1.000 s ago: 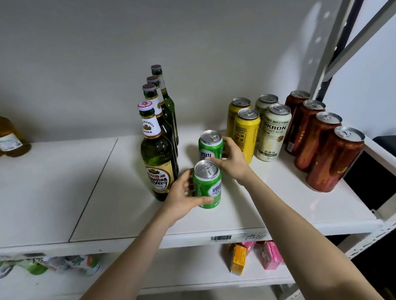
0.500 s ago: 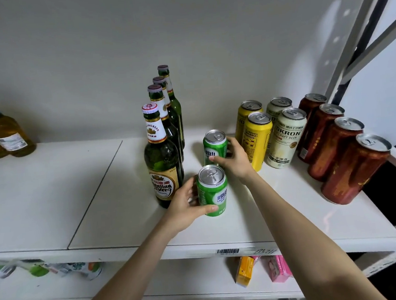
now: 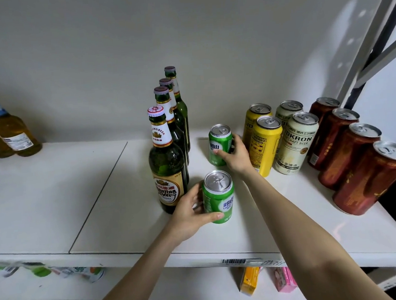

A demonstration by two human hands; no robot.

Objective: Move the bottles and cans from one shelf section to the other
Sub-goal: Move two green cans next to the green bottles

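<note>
The person's left hand [image 3: 189,215] is wrapping around the near green can [image 3: 218,199], with the thumb lying across its front and the fingers curling behind. The can is standing upright on the right-hand section of the white shelf [image 3: 117,217], close to the front edge. At that can's twelve o'clock the far green can [image 3: 218,141] is also sitting upright. The right hand [image 3: 237,156] is gripping it from its three o'clock side, thumb pressing on the label.

At the near can's ten o'clock a row of four green beer bottles [image 3: 178,127] is running back toward the wall. The front bottle [image 3: 167,168] is standing just beside the left hand's fingers. At the far can's three o'clock two yellow cans [image 3: 264,147] are standing, then two cream cans [image 3: 295,144], then four red cans [image 3: 370,179] lining up toward four o'clock.

Away at nine o'clock, on the left section, amber bottles [image 3: 13,134] are standing near the wall. Down at six o'clock a yellow carton [image 3: 249,282] and a pink carton [image 3: 284,280] are showing on the lower shelf.
</note>
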